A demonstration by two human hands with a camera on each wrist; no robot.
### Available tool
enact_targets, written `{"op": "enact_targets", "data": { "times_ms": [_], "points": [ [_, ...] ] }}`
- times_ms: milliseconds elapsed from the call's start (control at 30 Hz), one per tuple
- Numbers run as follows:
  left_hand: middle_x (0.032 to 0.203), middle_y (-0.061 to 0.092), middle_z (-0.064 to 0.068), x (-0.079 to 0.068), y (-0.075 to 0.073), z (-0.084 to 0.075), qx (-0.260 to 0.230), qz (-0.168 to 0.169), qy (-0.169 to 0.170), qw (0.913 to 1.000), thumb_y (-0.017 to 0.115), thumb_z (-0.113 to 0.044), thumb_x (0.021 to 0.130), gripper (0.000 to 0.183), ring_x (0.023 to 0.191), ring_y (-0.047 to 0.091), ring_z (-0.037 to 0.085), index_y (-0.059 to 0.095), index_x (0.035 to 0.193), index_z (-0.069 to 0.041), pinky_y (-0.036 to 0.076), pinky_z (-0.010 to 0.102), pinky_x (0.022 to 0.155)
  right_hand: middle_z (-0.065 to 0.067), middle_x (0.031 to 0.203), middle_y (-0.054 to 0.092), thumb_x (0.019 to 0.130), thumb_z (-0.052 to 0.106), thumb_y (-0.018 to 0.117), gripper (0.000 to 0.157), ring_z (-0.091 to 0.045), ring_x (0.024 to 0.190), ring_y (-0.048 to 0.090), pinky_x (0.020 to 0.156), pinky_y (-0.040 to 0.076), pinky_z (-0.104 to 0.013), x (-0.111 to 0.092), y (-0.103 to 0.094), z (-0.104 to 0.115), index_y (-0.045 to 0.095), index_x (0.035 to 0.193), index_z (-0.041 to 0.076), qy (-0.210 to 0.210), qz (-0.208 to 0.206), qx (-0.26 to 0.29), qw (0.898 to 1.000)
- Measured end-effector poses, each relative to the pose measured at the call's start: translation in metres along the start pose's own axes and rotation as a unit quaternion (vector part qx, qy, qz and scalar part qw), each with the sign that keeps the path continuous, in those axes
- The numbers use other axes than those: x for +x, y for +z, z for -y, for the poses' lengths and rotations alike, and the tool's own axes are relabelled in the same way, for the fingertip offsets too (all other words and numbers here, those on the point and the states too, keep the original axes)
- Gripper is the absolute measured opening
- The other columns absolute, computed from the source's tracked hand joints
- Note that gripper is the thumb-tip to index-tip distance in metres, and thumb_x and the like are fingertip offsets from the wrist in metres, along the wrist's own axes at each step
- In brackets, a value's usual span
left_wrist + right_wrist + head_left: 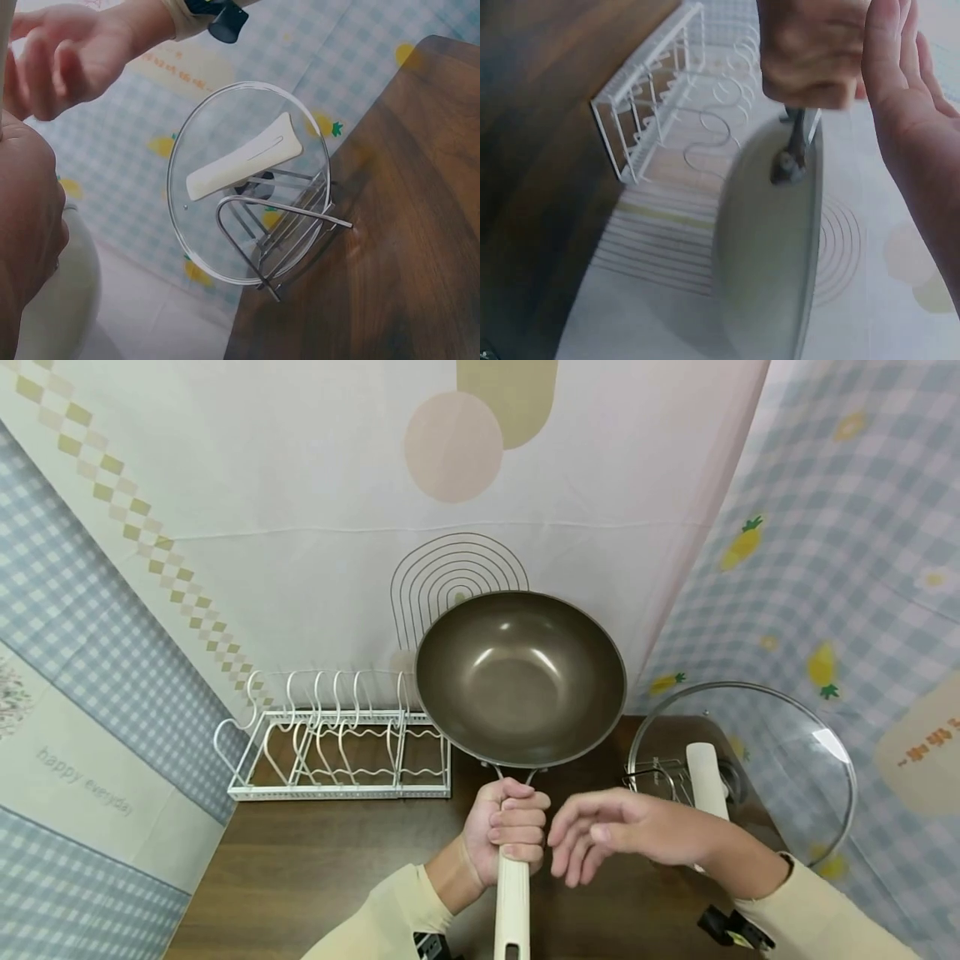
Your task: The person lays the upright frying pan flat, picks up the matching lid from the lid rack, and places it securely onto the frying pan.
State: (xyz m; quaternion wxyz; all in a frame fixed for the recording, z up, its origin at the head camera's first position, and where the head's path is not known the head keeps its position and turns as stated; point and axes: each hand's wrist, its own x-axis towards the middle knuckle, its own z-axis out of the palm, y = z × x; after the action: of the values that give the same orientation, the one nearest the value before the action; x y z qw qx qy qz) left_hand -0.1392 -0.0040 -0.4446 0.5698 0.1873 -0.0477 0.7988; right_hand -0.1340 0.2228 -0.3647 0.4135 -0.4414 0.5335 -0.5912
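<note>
My left hand (504, 827) grips the cream handle (513, 902) of a deep wok (517, 677) near its pan end. The wok is held up off the table, its dark brown inside facing me in the head view. Its pale outer side shows in the right wrist view, with the metal bracket (787, 166) of the handle just below the gripping fist. To the right of that fist, my right hand (618, 831) hovers in the air with loosely bent fingers and nothing in them. Part of the handle is hidden under the left fingers.
A white wire rack (341, 791) with several curved dividers stands on the wooden table (337, 843) at left. At right, a glass lid (217, 127) with a cream grip (247, 159) leans upright in a metal stand (289, 206). Patterned cloths hang behind and at the sides.
</note>
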Motion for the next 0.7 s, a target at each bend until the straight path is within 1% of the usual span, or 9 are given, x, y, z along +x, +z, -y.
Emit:
{"op": "enact_targets", "data": {
  "times_ms": [200, 267, 333, 467, 567, 700],
  "points": [
    [0.048, 0.025, -0.015, 0.001, 0.001, 0.002, -0.007, 0.003, -0.006, 1.0, 0.047, -0.024, 0.096, 0.033, 0.04, 0.027, 0.001, 0.031, 0.068, -0.023, 0.02, 0.016, 0.048, -0.018, 0.125, 0.067, 0.112, 0.011, 0.036, 0.033, -0.024, 0.113, 0.07, 0.095, 0.059, -0.043, -0.005, -0.013, 0.012, 0.047, 0.134, -0.012, -0.01, -0.065, -0.016, 0.998],
    [0.048, 0.025, -0.015, 0.001, 0.001, 0.003, -0.012, 0.006, -0.007, 0.9999, 0.047, -0.024, 0.096, 0.032, 0.04, 0.028, 0.0, 0.031, 0.068, -0.023, 0.021, 0.016, 0.048, -0.014, 0.126, 0.068, 0.112, 0.008, 0.034, 0.032, -0.024, 0.114, 0.069, 0.096, 0.059, -0.04, -0.007, -0.017, 0.015, 0.047, 0.134, -0.011, -0.02, -0.084, -0.02, 0.996],
    [0.048, 0.025, -0.015, 0.001, 0.001, 0.004, -0.019, 0.009, -0.008, 0.9998, 0.046, -0.024, 0.096, 0.032, 0.04, 0.028, 0.001, 0.031, 0.068, -0.023, 0.022, 0.016, 0.047, -0.012, 0.126, 0.068, 0.112, 0.005, 0.031, 0.031, -0.023, 0.115, 0.069, 0.097, 0.058, -0.038, -0.009, -0.022, 0.018, 0.048, 0.134, -0.01, -0.031, -0.1, -0.022, 0.994],
    [0.048, 0.025, -0.014, 0.001, 0.002, 0.004, -0.025, 0.011, -0.009, 0.9996, 0.046, -0.024, 0.096, 0.032, 0.04, 0.028, 0.001, 0.032, 0.068, -0.022, 0.024, 0.016, 0.047, -0.014, 0.127, 0.066, 0.11, -0.002, 0.027, 0.033, -0.024, 0.117, 0.068, 0.098, 0.057, -0.036, -0.013, -0.03, 0.024, 0.049, 0.134, -0.01, -0.051, -0.136, -0.03, 0.989],
    [0.048, 0.025, -0.014, 0.001, 0.002, 0.005, -0.028, 0.011, -0.008, 0.9995, 0.046, -0.024, 0.097, 0.032, 0.04, 0.028, 0.001, 0.031, 0.068, -0.022, 0.024, 0.016, 0.047, -0.016, 0.129, 0.065, 0.11, -0.004, 0.025, 0.034, -0.025, 0.118, 0.067, 0.099, 0.057, -0.036, -0.017, -0.037, 0.028, 0.048, 0.134, -0.012, -0.058, -0.161, -0.037, 0.985],
    [0.048, 0.025, -0.014, 0.001, 0.002, 0.005, -0.031, 0.012, -0.008, 0.9994, 0.046, -0.024, 0.096, 0.032, 0.04, 0.028, 0.001, 0.031, 0.068, -0.022, 0.023, 0.016, 0.048, -0.016, 0.13, 0.065, 0.11, -0.003, 0.025, 0.035, -0.024, 0.12, 0.067, 0.1, 0.056, -0.036, -0.02, -0.046, 0.032, 0.047, 0.135, -0.011, -0.055, -0.186, -0.049, 0.98]
  ]
}}
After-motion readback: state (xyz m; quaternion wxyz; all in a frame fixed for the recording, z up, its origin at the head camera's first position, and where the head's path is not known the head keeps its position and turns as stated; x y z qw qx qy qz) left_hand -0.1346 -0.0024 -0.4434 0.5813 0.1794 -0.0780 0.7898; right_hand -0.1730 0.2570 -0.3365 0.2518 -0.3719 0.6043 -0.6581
